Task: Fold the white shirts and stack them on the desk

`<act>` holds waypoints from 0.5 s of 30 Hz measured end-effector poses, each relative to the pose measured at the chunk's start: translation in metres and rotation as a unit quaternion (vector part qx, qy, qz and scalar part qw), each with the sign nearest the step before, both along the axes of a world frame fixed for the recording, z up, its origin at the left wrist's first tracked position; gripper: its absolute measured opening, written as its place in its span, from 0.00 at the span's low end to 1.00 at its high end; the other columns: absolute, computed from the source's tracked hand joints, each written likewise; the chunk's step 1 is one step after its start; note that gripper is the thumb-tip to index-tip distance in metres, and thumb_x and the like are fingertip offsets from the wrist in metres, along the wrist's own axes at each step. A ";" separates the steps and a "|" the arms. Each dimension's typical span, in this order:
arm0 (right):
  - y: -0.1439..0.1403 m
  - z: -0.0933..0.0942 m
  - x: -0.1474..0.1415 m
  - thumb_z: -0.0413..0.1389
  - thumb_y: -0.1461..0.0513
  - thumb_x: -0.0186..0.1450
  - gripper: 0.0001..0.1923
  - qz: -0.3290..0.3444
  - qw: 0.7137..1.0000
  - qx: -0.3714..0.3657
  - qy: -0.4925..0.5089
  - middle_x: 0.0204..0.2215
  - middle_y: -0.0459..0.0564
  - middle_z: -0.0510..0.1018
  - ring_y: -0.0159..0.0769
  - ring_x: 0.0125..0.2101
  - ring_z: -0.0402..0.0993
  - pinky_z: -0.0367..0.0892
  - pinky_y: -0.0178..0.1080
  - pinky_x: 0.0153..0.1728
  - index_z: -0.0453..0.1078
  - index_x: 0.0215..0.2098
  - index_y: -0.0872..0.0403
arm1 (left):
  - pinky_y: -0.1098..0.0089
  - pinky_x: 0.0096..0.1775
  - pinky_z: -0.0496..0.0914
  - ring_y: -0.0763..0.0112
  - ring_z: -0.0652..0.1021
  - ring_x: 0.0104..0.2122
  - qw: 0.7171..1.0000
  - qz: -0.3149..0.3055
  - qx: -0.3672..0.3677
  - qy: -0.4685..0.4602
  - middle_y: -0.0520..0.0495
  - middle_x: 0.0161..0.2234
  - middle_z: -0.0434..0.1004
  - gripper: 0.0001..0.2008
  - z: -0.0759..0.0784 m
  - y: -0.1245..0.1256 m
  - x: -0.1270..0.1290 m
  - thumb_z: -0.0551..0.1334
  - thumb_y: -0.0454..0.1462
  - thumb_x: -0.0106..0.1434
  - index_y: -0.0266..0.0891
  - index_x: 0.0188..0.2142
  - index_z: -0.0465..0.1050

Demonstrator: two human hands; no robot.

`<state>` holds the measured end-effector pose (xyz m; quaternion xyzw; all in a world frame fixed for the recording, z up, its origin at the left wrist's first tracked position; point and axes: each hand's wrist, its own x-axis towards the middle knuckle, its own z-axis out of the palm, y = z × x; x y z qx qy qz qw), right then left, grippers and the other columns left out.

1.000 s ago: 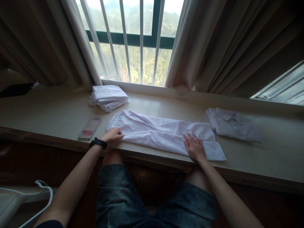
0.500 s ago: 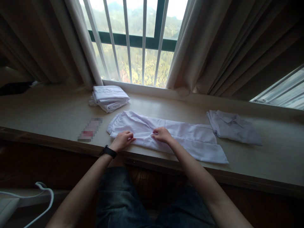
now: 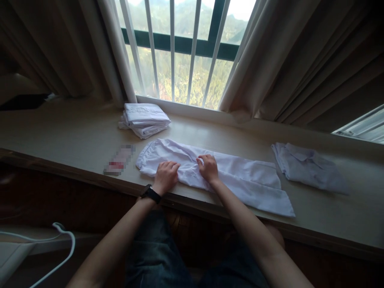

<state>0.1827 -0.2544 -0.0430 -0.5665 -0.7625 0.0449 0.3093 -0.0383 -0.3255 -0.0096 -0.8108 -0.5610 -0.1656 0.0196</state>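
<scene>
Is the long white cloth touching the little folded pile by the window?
Apart. The head view shows a bare strip of wooden ledge between the long white cloth and the folded pile.

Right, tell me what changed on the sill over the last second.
The right hand left the garment's right end and slid left to its middle; the left hand shifted slightly right, so both now press on the long white garment side by side. The folded stack, the loose shirt and the blurred flat item stayed put.
</scene>
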 end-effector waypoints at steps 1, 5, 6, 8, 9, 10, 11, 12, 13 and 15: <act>0.005 0.001 -0.005 0.48 0.56 0.73 0.17 0.000 1.000 0.004 -0.011 0.46 0.59 0.76 0.48 0.48 0.67 0.62 0.46 0.53 0.74 0.51 0.55 | 0.51 0.61 0.56 0.53 0.67 0.61 1.000 -0.022 0.008 -0.006 0.40 0.60 0.70 0.21 -0.003 -0.003 0.008 0.52 0.37 0.70 0.44 0.60 0.68; 0.026 0.002 -0.025 0.53 0.60 0.69 0.16 -0.023 0.997 -0.018 -0.069 0.45 0.61 0.75 0.50 0.46 0.67 0.63 0.47 0.49 0.74 0.52 0.55 | 0.43 0.65 0.47 0.50 0.59 0.67 0.999 -0.052 -0.014 -0.002 0.47 0.67 0.62 0.24 -0.023 -0.014 0.032 0.50 0.45 0.72 0.53 0.66 0.62; 0.029 0.001 -0.028 0.52 0.60 0.69 0.14 -0.028 0.996 -0.032 -0.084 0.43 0.61 0.76 0.49 0.45 0.67 0.63 0.47 0.47 0.76 0.48 0.55 | 0.43 0.65 0.48 0.50 0.60 0.67 0.998 -0.049 -0.024 -0.004 0.47 0.67 0.62 0.24 -0.027 -0.015 0.034 0.49 0.46 0.73 0.54 0.66 0.61; 0.031 -0.001 -0.031 0.50 0.61 0.70 0.14 -0.031 0.993 -0.049 -0.101 0.39 0.60 0.75 0.48 0.43 0.67 0.63 0.46 0.47 0.78 0.42 0.54 | 0.46 0.65 0.50 0.52 0.61 0.67 0.999 -0.038 -0.034 -0.016 0.46 0.67 0.62 0.25 -0.031 -0.012 0.034 0.49 0.46 0.73 0.53 0.67 0.61; 0.030 -0.002 -0.030 0.48 0.61 0.71 0.15 -0.030 0.994 -0.046 -0.098 0.39 0.59 0.75 0.48 0.43 0.67 0.62 0.46 0.47 0.78 0.40 0.54 | 0.48 0.65 0.51 0.53 0.61 0.67 0.999 -0.029 -0.031 -0.025 0.45 0.68 0.61 0.25 -0.031 -0.008 0.033 0.49 0.47 0.72 0.51 0.67 0.60; 0.029 -0.004 -0.029 0.46 0.61 0.72 0.17 -0.025 0.995 -0.038 -0.090 0.39 0.59 0.75 0.47 0.44 0.67 0.62 0.46 0.48 0.78 0.41 0.53 | 0.49 0.65 0.52 0.53 0.60 0.67 0.999 -0.018 -0.022 -0.034 0.44 0.68 0.59 0.26 -0.030 -0.002 0.031 0.49 0.47 0.72 0.49 0.68 0.59; 0.027 -0.006 -0.027 0.45 0.61 0.73 0.18 -0.019 0.997 -0.025 -0.077 0.41 0.58 0.75 0.47 0.44 0.66 0.61 0.46 0.49 0.78 0.43 0.52 | 0.50 0.65 0.52 0.53 0.58 0.68 0.999 -0.006 -0.009 -0.041 0.42 0.69 0.57 0.28 -0.028 0.005 0.030 0.50 0.47 0.72 0.46 0.68 0.58; 0.024 -0.007 -0.024 0.44 0.61 0.73 0.18 -0.011 0.998 -0.011 -0.063 0.42 0.58 0.74 0.47 0.45 0.66 0.61 0.46 0.50 0.77 0.46 0.52 | 0.50 0.66 0.51 0.53 0.57 0.69 0.999 0.004 0.003 -0.045 0.40 0.70 0.55 0.29 -0.026 0.014 0.028 0.50 0.47 0.71 0.43 0.69 0.57; 0.022 -0.009 -0.022 0.44 0.60 0.74 0.18 -0.004 0.999 0.004 -0.050 0.43 0.58 0.74 0.47 0.46 0.65 0.60 0.46 0.50 0.76 0.48 0.52 | 0.49 0.66 0.49 0.52 0.55 0.69 0.999 0.012 0.010 -0.045 0.40 0.70 0.53 0.30 -0.024 0.024 0.027 0.51 0.46 0.71 0.41 0.69 0.56; 0.017 -0.012 -0.019 0.44 0.60 0.74 0.18 -0.007 0.999 0.035 -0.031 0.45 0.57 0.74 0.46 0.46 0.65 0.60 0.46 0.51 0.75 0.49 0.52 | 0.47 0.67 0.47 0.51 0.54 0.70 0.999 0.030 -0.005 -0.034 0.40 0.70 0.54 0.30 -0.024 0.041 0.025 0.50 0.46 0.71 0.39 0.69 0.58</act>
